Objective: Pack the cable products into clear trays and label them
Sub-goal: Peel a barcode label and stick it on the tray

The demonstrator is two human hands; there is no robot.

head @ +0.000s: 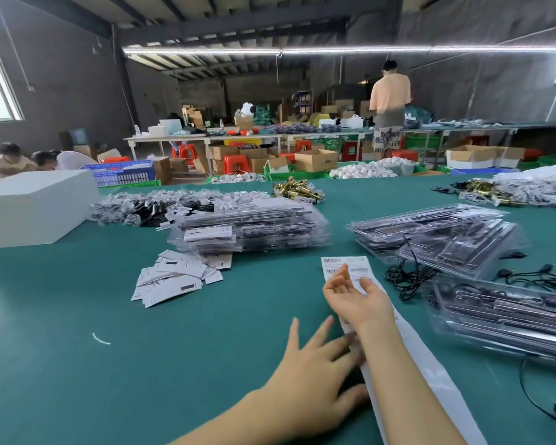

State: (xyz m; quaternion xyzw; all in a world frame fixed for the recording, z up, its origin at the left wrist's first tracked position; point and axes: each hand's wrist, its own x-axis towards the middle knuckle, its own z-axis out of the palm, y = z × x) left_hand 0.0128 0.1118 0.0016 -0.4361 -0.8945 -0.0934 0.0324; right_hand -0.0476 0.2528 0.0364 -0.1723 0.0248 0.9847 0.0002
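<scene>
A long white label strip (345, 266) with barcodes lies on the green table (77, 316), running from the middle toward the near right edge. My right hand (355, 295) hovers palm-up over the strip's far end, fingers relaxed and holding nothing. My left hand (315, 377) lies flat with spread fingers, its fingertips touching the strip's near part. Stacks of clear trays with cable products stand at centre (254, 228), right (440, 232) and near right (507, 313). Loose black cables (408, 277) lie between the right stacks.
A pile of small white cards (177, 277) lies left of the strip. A white box (32, 210) sits at far left. Bagged parts (148, 205) and brass pieces (297, 189) lie behind. More bagged parts (527, 192) sit at far right. People work at the left and at a back table.
</scene>
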